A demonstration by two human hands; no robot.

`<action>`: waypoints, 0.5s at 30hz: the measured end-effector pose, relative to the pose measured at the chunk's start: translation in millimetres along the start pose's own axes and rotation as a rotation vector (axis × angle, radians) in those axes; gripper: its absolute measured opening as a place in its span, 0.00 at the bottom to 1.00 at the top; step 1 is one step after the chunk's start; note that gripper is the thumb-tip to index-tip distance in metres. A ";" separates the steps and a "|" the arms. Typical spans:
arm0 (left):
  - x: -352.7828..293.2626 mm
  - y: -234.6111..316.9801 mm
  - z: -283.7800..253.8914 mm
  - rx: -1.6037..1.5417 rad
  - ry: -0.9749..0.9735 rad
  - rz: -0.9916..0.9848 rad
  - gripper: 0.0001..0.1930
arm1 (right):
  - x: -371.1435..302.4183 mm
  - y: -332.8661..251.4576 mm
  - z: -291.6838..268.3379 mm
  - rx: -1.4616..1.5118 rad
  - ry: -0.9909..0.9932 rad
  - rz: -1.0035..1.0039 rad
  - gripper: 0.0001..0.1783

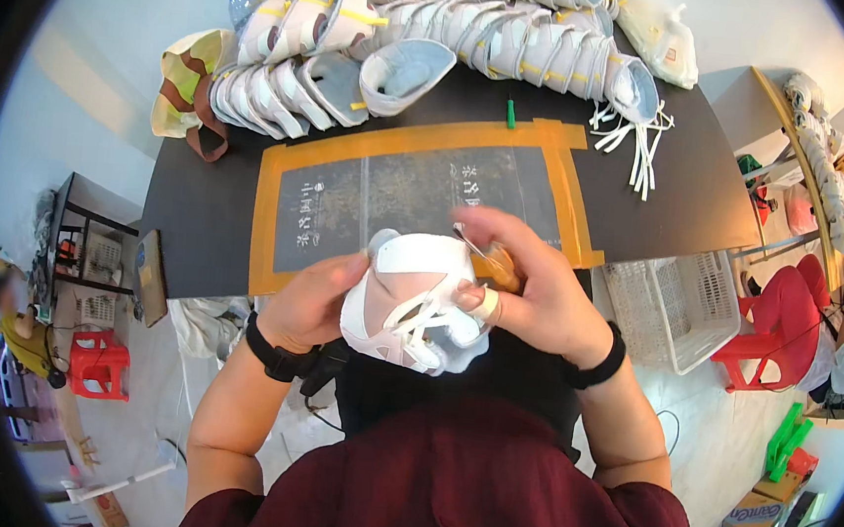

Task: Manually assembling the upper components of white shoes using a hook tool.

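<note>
Over the near edge of the table, my left hand [312, 299] grips the side of a white and pale pink shoe upper [405, 292]. White laces [416, 313] cross its front, and a grey-blue lining shows at its edge. My right hand [536, 290] is at the other side of the upper, its fingers curled round a small hand tool [501, 267] with an amber-brown handle and a thin metal shaft. Motion blurs the fingertips, so where the tool's tip ends is hard to make out. A band of tape wraps the right thumb.
Rows of nested shoe uppers [518, 48] line the back of the dark table [663, 223]. A tape-edged mat [339, 188] lies before me, a green-handled tool [510, 114] beyond it. White laces [639, 152] hang back right. A white crate [675, 323] stands right, below the table.
</note>
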State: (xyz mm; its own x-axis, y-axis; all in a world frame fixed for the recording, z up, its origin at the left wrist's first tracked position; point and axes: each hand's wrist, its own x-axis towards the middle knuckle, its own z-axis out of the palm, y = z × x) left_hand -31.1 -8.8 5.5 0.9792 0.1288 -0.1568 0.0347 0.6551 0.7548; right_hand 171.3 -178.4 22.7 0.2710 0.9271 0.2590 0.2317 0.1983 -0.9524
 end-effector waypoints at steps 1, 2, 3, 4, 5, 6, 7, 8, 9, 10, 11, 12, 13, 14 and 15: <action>2.4 -4.6 0.2 -0.003 0.004 -0.004 0.27 | -2.7 4.1 -1.2 0.004 -0.001 0.005 0.25; 6.4 -9.6 2.6 -0.039 0.079 -0.037 0.26 | -6.7 10.8 -3.7 0.092 -0.084 0.131 0.24; 10.3 -14.0 6.5 -0.074 0.156 -0.070 0.25 | -9.5 14.6 -4.7 0.181 -0.168 0.255 0.22; 15.8 -14.8 13.4 0.104 0.190 0.028 0.22 | -13.3 14.7 -0.9 0.381 -0.134 0.321 0.17; 18.9 -18.0 18.9 0.102 0.190 0.023 0.22 | -16.1 17.2 2.4 0.384 -0.131 0.325 0.17; 20.2 -22.1 23.8 0.200 0.274 0.194 0.22 | -18.5 20.9 5.7 0.530 -0.067 0.341 0.15; 19.8 -25.4 26.9 0.298 0.355 0.366 0.21 | -20.9 22.3 8.6 0.675 0.001 0.354 0.13; 17.5 -29.6 24.5 0.335 0.408 0.433 0.19 | -22.7 21.4 11.7 0.729 0.065 0.376 0.11; 13.1 -29.6 25.1 0.333 0.407 0.430 0.19 | -25.4 27.0 11.5 0.730 0.068 0.378 0.11; 6.2 -28.9 27.1 0.374 0.380 0.318 0.19 | -27.6 34.0 12.1 0.841 0.036 0.365 0.12; 2.4 -29.0 28.5 0.413 0.351 0.205 0.18 | -29.1 36.4 13.0 0.951 0.004 0.352 0.13; 6.4 -33.7 32.0 0.300 0.364 0.239 0.15 | -32.7 33.0 15.5 0.943 0.040 0.421 0.14; 8.7 -35.0 35.2 0.297 0.370 0.238 0.15 | -34.5 34.0 15.2 0.945 0.036 0.426 0.14; 11.0 -34.4 38.4 0.171 0.406 0.202 0.14 | -37.2 35.7 13.2 1.006 -0.054 0.459 0.16; 11.8 -34.2 39.8 0.045 0.439 0.167 0.12 | -38.9 37.2 12.7 1.065 -0.144 0.492 0.18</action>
State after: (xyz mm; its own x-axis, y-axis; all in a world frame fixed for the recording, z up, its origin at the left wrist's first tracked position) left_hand -12.8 -59.3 3.2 0.7954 0.5385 -0.2781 -0.0977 0.5668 0.8180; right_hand 157.4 -203.1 -24.9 -0.0100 0.9917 -0.1285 -0.7824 -0.0878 -0.6165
